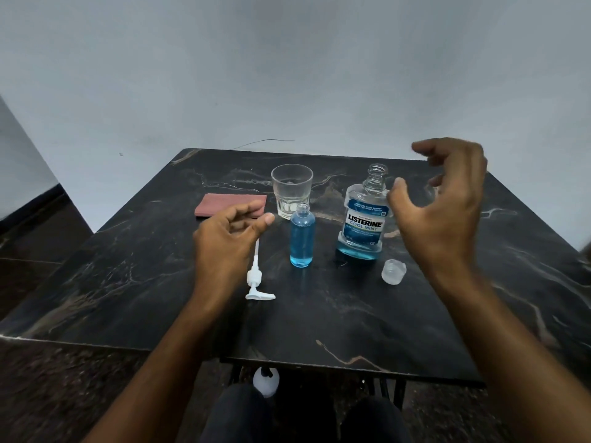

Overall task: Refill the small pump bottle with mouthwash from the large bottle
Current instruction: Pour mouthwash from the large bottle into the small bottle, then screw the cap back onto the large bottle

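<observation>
Large bottle (363,219), label "LISTERINE COOL MINT", stands uncapped on dark marble surface (319,314), low on blue liquid. Small pump bottle (302,236) just left of it, nearly full, open; pump (256,276) lies nearby, cap (393,271) in front. Left hand (228,231) and right hand (447,203) hover w/ fingers loosely curled, holding nothing.

We hold both forearms out ahead of us. Our left hand (228,236) hangs low with its back toward us, fingers loosely curled, thumb stretched to the right, gripping nothing. Our right hand (443,203) is raised higher, fingers and thumb spread in a loose, empty curve.
</observation>
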`<state>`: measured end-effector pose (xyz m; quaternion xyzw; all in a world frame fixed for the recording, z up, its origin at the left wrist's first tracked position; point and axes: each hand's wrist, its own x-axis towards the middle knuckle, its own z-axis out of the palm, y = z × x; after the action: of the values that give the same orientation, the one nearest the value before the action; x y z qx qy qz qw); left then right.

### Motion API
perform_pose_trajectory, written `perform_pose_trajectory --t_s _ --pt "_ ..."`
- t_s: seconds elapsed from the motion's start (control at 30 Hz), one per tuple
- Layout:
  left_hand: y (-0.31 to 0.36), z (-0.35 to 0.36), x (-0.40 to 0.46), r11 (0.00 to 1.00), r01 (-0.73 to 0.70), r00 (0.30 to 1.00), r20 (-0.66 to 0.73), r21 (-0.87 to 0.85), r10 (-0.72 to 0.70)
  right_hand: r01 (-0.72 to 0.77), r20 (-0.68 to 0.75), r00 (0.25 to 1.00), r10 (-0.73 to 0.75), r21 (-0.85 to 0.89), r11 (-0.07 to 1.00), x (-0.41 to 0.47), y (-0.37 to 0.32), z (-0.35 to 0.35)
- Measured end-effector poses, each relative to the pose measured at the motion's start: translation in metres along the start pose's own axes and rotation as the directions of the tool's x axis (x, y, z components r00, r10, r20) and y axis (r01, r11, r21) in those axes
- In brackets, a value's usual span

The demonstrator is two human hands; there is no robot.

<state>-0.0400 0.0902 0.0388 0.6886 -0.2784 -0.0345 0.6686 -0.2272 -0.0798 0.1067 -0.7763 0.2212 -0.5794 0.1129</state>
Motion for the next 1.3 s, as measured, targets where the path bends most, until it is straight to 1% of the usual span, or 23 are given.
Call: perform_pose_trajectory --t_s 0.03,0.07,0.13,0.17,0.23,0.33,0.43,0.5,0.53,0.57,0.6,0.63,0.67,0.73,0.77,0.87,0.93,0.97,1.03,1.1,1.17,1.23,1.3 --pt "-0.001 -0.005 0.001 1.000 -0.008 1.000 -0.024 0.011 0.009 0.089 -0.009 0.996 -0.089 0.009 0.996 -0.005 -0.009 0.002" --pt "-0.002 -0.010 0.002 1.000 -0.012 0.999 -0.040 0.024 0.013 0.164 0.033 0.986 -0.166 0.041 0.986 -0.011 -0.018 0.006" --pt "-0.006 -0.018 0.001 0.999 0.002 0.999 -0.050 0.040 0.000 0.258 0.187 0.942 -0.277 0.121 0.959 -0.026 -0.036 0.017" --pt "-0.008 -0.022 -0.001 0.999 0.019 0.998 -0.053 0.039 -0.017 0.275 0.254 0.916 -0.310 0.163 0.948 -0.034 -0.045 0.023" --pt "-0.010 -0.026 -0.006 0.999 0.047 0.997 -0.054 0.027 -0.045 0.259 0.336 0.884 -0.325 0.229 0.939 -0.047 -0.057 0.035" --pt "-0.010 -0.027 -0.015 0.998 0.059 0.997 -0.048 -0.005 -0.059 0.206 0.397 0.873 -0.282 0.222 0.953 -0.057 -0.064 0.043" --pt "-0.002 -0.020 -0.026 1.000 0.014 1.000 -0.021 0.000 -0.014 0.125 0.431 0.887 -0.164 0.118 0.985 -0.060 -0.056 0.039" --pt "0.005 -0.010 -0.036 1.000 -0.002 0.998 0.055 -0.003 0.002 0.014 0.493 0.870 0.012 -0.049 0.999 -0.060 -0.046 0.029" --pt "0.009 -0.004 -0.040 1.000 -0.001 0.994 0.111 -0.011 0.002 -0.054 0.536 0.833 0.138 -0.171 0.984 -0.059 -0.039 0.024" --pt "0.012 0.003 -0.045 1.000 0.002 0.984 0.176 -0.020 0.001 -0.097 0.567 0.779 0.268 -0.313 0.945 -0.059 -0.032 0.018" --pt "0.015 0.010 -0.049 1.000 0.008 0.969 0.247 -0.025 -0.002 -0.102 0.580 0.723 0.375 -0.447 0.889 -0.058 -0.026 0.012" --pt "0.017 0.017 -0.053 1.000 0.008 0.948 0.317 -0.020 -0.001 -0.088 0.573 0.689 0.444 -0.542 0.836 -0.056 -0.019 0.006" --pt "0.020 0.026 -0.057 1.000 -0.009 0.928 0.372 -0.005 0.010 -0.083 0.547 0.680 0.488 -0.604 0.792 -0.054 -0.012 0.000" --pt "0.025 0.045 -0.066 0.996 -0.084 0.912 0.404 0.020 0.068 -0.116 0.468 0.692 0.549 -0.679 0.725 -0.049 0.002 -0.010" --pt "0.027 0.055 -0.070 0.993 -0.118 0.914 0.392 0.021 0.100 -0.153 0.439 0.679 0.588 -0.699 0.699 -0.047 0.009 -0.013" --pt "0.031 0.086 -0.076 0.986 -0.165 0.932 0.331 0.031 0.146 -0.275 0.441 0.568 0.695 -0.694 0.666 -0.043 0.031 -0.013" --pt "0.032 0.106 -0.074 0.986 -0.153 0.944 0.306 0.069 0.126 -0.306 0.502 0.496 0.708 -0.663 0.684 -0.043 0.042 -0.010" --pt "0.031 0.114 -0.071 0.985 -0.144 0.950 0.292 0.099 0.109 -0.315 0.530 0.478 0.700 -0.641 0.700 -0.043 0.045 -0.008" --pt "0.029 0.128 -0.065 0.982 -0.120 0.963 0.258 0.149 0.078 -0.330 0.544 0.485 0.685 -0.612 0.719 -0.045 0.050 -0.007" --pt "0.025 0.140 -0.058 0.982 -0.101 0.973 0.222 0.160 0.064 -0.362 0.522 0.511 0.683 -0.590 0.722 -0.046 0.054 -0.007" --pt "0.022 0.147 -0.050 0.984 -0.085 0.980 0.193 0.154 0.054 -0.418 0.487 0.558 0.672 -0.535 0.734 -0.044 0.056 -0.010" --pt "0.020 0.152 -0.042 0.989 -0.079 0.983 0.177 0.128 0.055 -0.470 0.482 0.593 0.645 -0.443 0.763 -0.035 0.057 -0.014" --pt "0.018 0.155 -0.037 0.990 -0.083 0.984 0.167 0.110 0.063 -0.476 0.494 0.640 0.588 -0.345 0.809 -0.021 0.055 -0.019"
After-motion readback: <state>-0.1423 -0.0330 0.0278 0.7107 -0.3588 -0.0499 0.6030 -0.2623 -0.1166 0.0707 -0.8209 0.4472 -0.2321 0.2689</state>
